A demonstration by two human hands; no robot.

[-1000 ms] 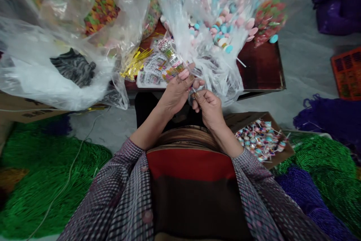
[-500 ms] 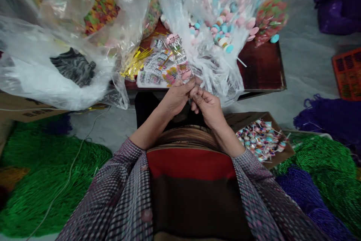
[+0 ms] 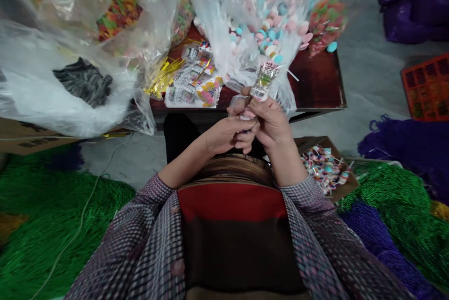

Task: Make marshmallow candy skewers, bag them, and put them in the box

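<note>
A small printed clear candy packet (image 3: 264,80) sticks up from my fingers, tilted to the right, in front of the table edge. My right hand (image 3: 272,120) is closed on its lower part. My left hand (image 3: 229,134) is closed too, its fingertips meeting the right hand at the packet's pinkish lower end. What lies between the fingertips is partly hidden. On the table, left of the hands, lie a pile of flat printed wrappers (image 3: 191,89) and a bundle of gold twist ties (image 3: 162,75).
A large clear bag of pink, blue and white candies (image 3: 270,33) covers the table's back middle. Bags of gummy candy (image 3: 121,10) stand at left. A cardboard box of lollipops (image 3: 326,166) sits at lower right. Green cords (image 3: 63,215) and an orange crate (image 3: 426,87) are on the floor.
The packet has moved right and now leans right, turned over in my fingers. My right hand has come up around it, and my left hand has shifted slightly lower. The view has shifted slightly.
</note>
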